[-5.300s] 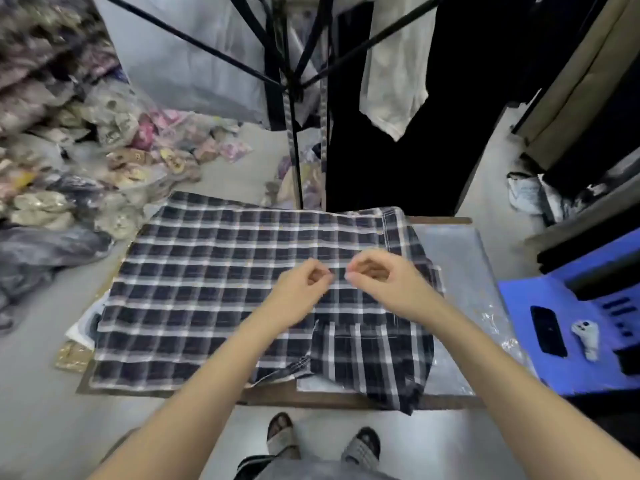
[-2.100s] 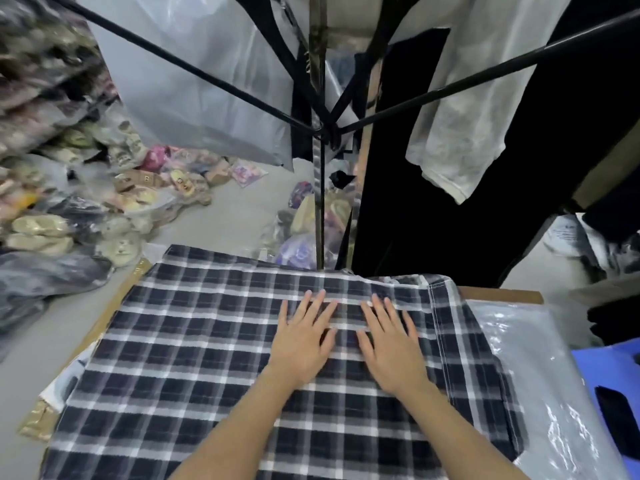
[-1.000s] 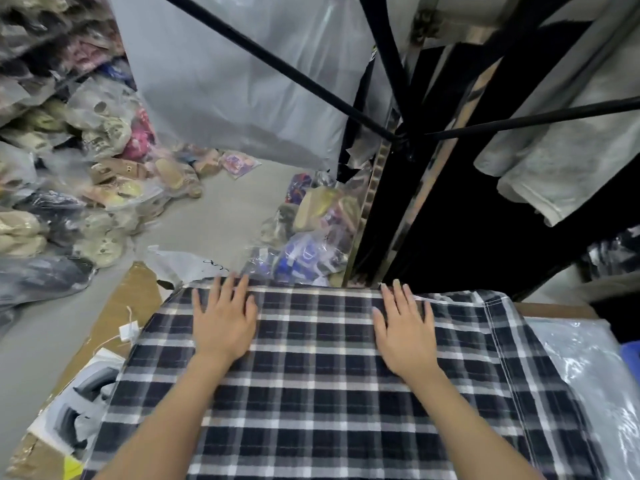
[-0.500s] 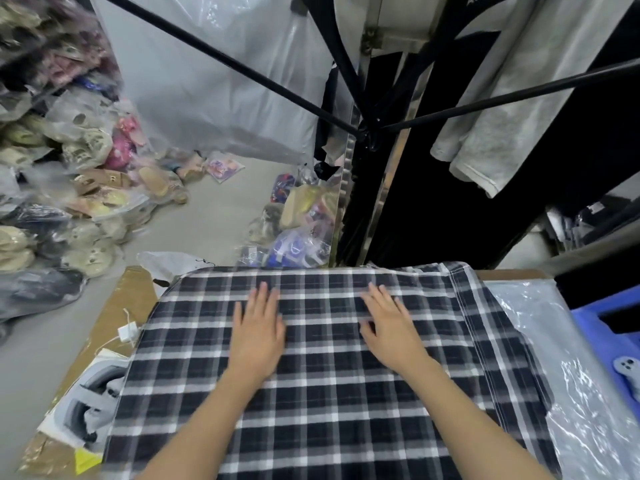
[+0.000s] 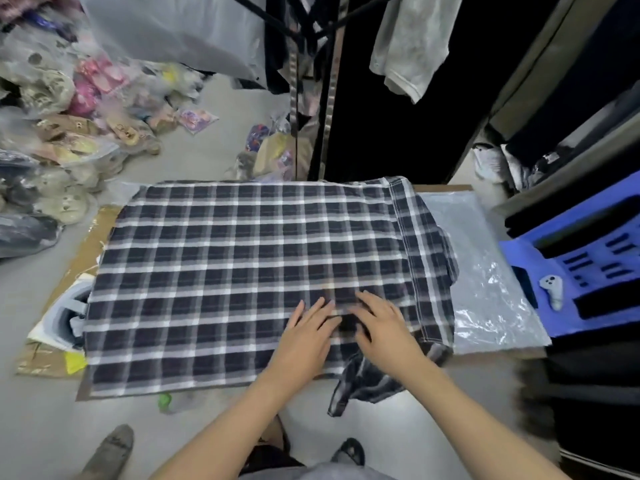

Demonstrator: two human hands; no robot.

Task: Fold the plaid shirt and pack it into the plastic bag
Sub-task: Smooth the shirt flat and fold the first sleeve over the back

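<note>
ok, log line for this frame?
phase: smoothing | plaid shirt: flat, unfolded | left hand, right hand: open, on shirt | plastic bag: right, empty

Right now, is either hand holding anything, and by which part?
Nothing is held. The left hand and right hand lie flat, fingers spread, on the plaid shirt near its front right edge.

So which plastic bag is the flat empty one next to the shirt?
The clear plastic bag lying flat on the table, right of the plaid shirt. The other bags are stuffed and piled on the floor at left.
</note>
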